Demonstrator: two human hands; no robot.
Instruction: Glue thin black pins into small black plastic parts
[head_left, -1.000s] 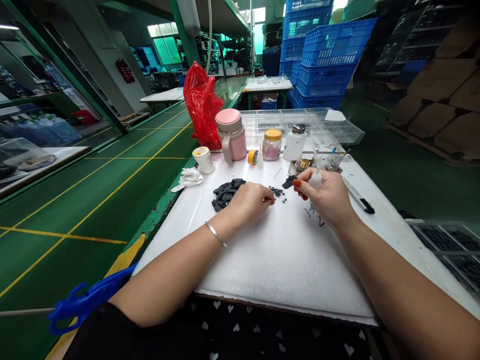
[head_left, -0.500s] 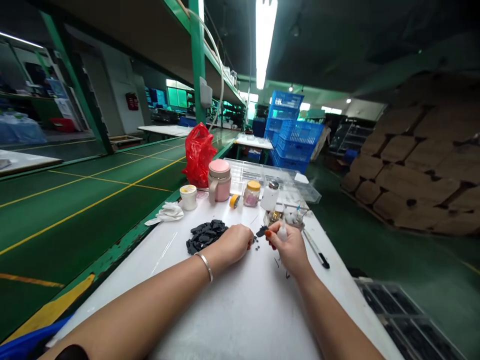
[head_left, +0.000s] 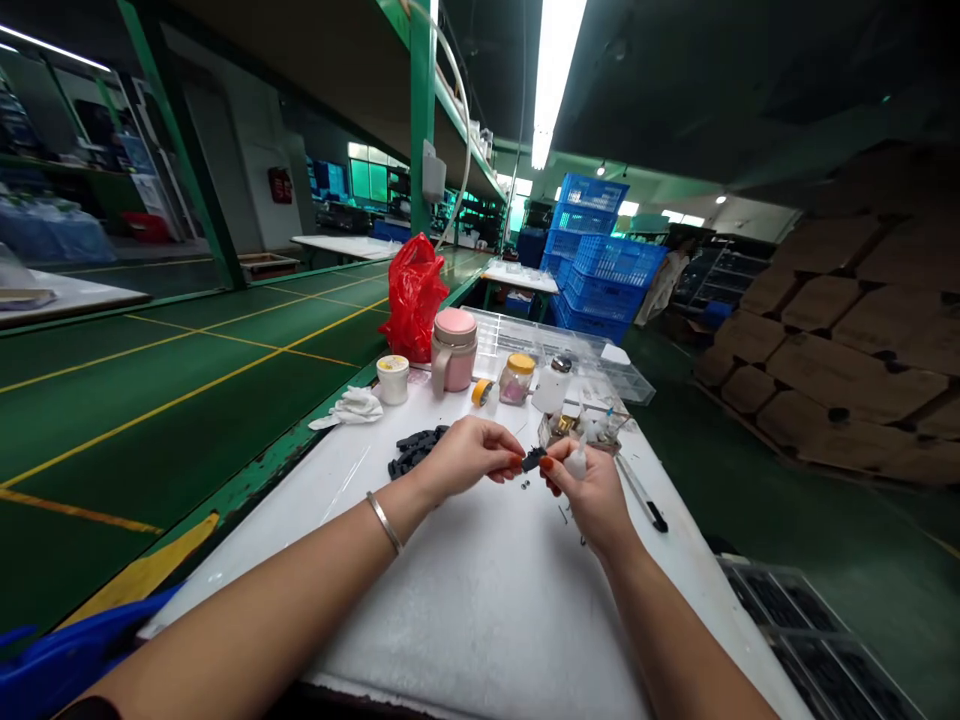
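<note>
A small black plastic part is pinched between the thumb and fingers of my right hand. Tucked in that same hand is a small whitish squeeze bottle. My left hand is closed in a pinch right at the part's left end; what its fingertips hold, if anything, is too small to make out. Behind the left hand lies a pile of similar black plastic parts, partly covered by it. A few tiny metal pieces rest on the white tabletop just below the fingers.
To the right lies a box cutter. Behind the hands stand a tray of small bottles, a yellow-lidded jar, a white bottle, a yellow tape roll, a pink mug, a white tub and white gloves.
My left hand has risen from the tabletop beside the pile to the black part, its fingers now pinched there. My right hand still holds the part and bottle. The camera view has shifted slightly.
</note>
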